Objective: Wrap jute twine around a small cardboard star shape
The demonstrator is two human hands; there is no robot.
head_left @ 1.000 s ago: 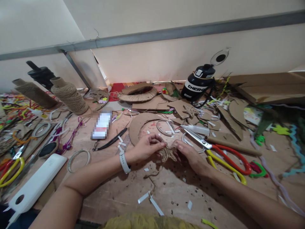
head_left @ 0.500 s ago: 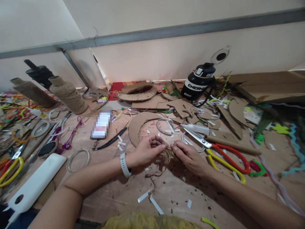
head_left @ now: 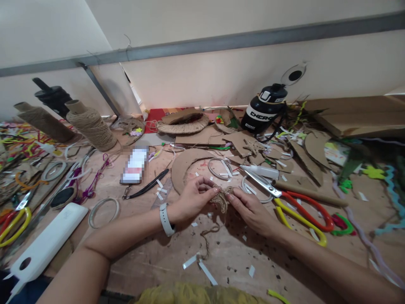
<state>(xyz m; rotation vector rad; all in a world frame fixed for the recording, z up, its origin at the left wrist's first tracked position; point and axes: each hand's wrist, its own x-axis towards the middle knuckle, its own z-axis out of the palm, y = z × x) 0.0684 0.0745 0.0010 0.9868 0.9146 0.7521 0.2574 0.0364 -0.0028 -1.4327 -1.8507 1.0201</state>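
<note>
Between my hands is a small tan piece wound with jute twine (head_left: 222, 202), its exact shape partly covered by my fingers. My left hand (head_left: 198, 199) pinches its left side, and a pale watch band circles that wrist. My right hand (head_left: 249, 209) grips the right side between thumb and fingers. Below them a loose twine end (head_left: 207, 240) curls on the table. Just behind my left hand lies a cardboard crescent (head_left: 180, 169). Large scissors (head_left: 284, 196) with red and yellow handles rest to the right of my right hand.
Twine spools (head_left: 91, 124) stand at the back left. A phone (head_left: 134, 166) lies left of the crescent, with a white power bank-like object (head_left: 52, 240) nearer me. A black bottle (head_left: 264, 109) stands behind. Cardboard scraps (head_left: 305, 162) and a glue bottle (head_left: 262, 171) lie right.
My fingers have shifted slightly on the twine piece, which has turned a little. The loose twine end beneath it now hangs and curls differently on the table.
</note>
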